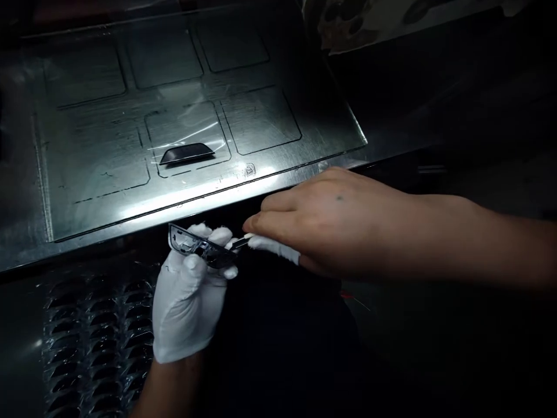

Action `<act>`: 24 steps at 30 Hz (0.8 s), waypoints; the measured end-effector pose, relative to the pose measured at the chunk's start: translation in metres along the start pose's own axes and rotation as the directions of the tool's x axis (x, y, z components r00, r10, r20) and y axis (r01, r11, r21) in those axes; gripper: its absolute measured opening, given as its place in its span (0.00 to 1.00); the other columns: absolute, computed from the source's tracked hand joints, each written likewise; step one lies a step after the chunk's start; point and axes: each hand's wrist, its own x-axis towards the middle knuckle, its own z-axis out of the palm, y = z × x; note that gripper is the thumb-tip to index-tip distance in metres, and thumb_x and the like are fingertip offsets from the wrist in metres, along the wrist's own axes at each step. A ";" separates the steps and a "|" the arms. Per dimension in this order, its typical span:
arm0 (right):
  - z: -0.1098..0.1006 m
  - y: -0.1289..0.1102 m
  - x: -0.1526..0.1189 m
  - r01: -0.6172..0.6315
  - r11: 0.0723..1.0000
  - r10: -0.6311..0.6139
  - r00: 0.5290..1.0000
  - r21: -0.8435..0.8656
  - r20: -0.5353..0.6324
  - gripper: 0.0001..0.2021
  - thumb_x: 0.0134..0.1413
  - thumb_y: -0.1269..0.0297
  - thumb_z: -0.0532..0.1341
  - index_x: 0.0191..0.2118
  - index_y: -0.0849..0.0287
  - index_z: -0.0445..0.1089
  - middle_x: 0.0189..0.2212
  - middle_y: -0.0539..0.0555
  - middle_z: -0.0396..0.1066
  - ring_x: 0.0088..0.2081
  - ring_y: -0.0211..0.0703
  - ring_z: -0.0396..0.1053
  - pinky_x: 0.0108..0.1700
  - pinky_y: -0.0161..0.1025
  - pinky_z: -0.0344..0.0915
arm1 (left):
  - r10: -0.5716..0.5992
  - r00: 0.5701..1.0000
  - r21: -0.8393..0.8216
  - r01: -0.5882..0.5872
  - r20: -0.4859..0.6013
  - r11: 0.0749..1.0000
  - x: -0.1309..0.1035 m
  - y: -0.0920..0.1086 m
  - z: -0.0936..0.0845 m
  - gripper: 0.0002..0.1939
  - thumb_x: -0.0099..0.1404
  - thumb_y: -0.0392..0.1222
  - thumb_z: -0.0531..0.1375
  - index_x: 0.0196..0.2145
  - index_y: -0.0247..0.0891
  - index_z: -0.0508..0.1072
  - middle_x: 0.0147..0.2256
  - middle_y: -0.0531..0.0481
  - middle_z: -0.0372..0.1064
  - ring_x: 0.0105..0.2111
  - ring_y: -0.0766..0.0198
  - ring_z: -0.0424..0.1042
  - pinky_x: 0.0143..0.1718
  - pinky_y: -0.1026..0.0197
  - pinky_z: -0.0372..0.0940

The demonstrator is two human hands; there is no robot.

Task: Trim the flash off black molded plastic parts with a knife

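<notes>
Grip of the white-gloved left hand (187, 307) is clamped on a dark, trapezoid plastic shell (187, 241), tilted with its ribbed inside showing, probably so that its details can be reached while the rim stays steady. From 3 o'clock comes the bare-backed right hand (331, 220), white fabric on at least one finger; its grip is closed on a slim dark stick-like piece (240, 242) at the shell's right end (whether the two touch, the gloom hides). At 12 o'clock from the shell, a glossy black trapezoid cover (187, 153) lies on the clear sheet (272, 161) over the grey metal worktop (26, 253), perhaps set there to remain within reach. At 8 o'clock, a clear plastic tray (82, 348) seems to keep its dark curved pieces apart. Counted: one shell, one stick-like piece, one cover, six outlined rounded squares (261, 120), and three visible tray columns; their pieces run out of view.
</notes>
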 end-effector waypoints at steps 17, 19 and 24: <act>0.010 0.020 -0.010 -0.025 1.000 0.025 1.000 -0.007 0.006 0.15 0.63 0.72 0.56 0.47 0.57 0.78 0.27 0.52 0.74 0.22 0.38 0.60 0.27 0.40 0.46 | 0.038 0.993 0.129 -0.023 -0.110 0.991 0.011 -0.005 0.022 0.15 0.64 0.45 0.72 0.47 0.41 0.79 0.44 0.49 0.79 0.41 0.61 0.80 0.32 0.69 0.74; 0.009 0.020 -0.011 -0.023 1.000 0.023 1.000 -0.008 0.003 0.16 0.63 0.73 0.55 0.48 0.57 0.78 0.28 0.52 0.75 0.23 0.38 0.61 0.26 0.40 0.46 | 0.097 0.986 0.185 -0.071 -0.136 0.980 0.010 -0.007 0.025 0.15 0.64 0.44 0.72 0.47 0.41 0.79 0.45 0.49 0.79 0.41 0.60 0.81 0.34 0.67 0.75; 0.011 0.014 -0.012 -0.043 0.999 0.044 0.998 0.013 -0.036 0.16 0.63 0.75 0.54 0.47 0.60 0.78 0.33 0.55 0.78 0.25 0.40 0.66 0.25 0.39 0.44 | 0.342 0.922 0.369 -0.258 -0.184 0.893 0.006 -0.014 0.037 0.16 0.61 0.39 0.73 0.47 0.38 0.80 0.43 0.49 0.81 0.43 0.56 0.81 0.37 0.63 0.77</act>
